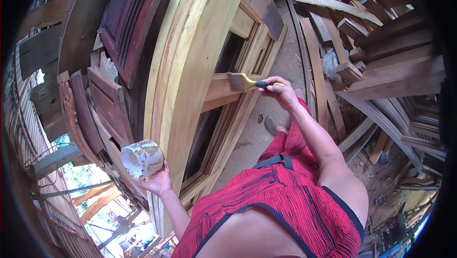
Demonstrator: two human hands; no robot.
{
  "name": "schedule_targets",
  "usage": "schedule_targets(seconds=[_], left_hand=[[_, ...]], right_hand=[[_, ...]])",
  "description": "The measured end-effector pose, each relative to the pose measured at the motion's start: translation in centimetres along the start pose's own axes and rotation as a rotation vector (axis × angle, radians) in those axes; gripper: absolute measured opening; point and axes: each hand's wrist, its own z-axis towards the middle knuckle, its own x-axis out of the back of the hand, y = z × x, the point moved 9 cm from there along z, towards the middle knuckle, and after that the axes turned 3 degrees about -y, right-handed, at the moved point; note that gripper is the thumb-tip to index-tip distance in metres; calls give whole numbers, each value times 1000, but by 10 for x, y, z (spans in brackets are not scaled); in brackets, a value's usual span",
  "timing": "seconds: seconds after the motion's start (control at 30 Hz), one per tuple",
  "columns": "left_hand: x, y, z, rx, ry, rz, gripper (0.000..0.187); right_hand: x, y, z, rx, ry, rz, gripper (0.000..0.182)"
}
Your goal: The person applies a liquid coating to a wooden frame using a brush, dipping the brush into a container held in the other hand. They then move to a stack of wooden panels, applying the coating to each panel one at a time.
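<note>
My right hand (281,91) grips the handle of a paintbrush (248,83), its bristles pointing left over the middle rail of a wooden frame (221,89). Whether the bristles touch the rail I cannot tell. Lower left, my left hand (157,181) holds a white, paint-crusted cup (143,159) from below, beside the pale edge of the upright wooden piece (188,68). The cup is tilted, with its mouth facing left; its contents are not clear. Dark openings show within the frame above and below the rail.
Dark red carved panels (126,25) lean at the left. Stacked planks (328,34) and boards (395,77) fill the right side. A strip of dirt floor (247,139) runs between, with my foot (273,126) on it. Daylight enters at the lower left.
</note>
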Motion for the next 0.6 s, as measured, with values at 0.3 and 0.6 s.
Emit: schedule_targets(seconds=[0.3,0.6], left_hand=[[-22,-2,-8,-51,19,125,86],[-16,-3,-5,-63,29,124,88]], right_hand=[[78,-33,103,71,149,-382,21],[152,-124,147,420,462,-141,19]])
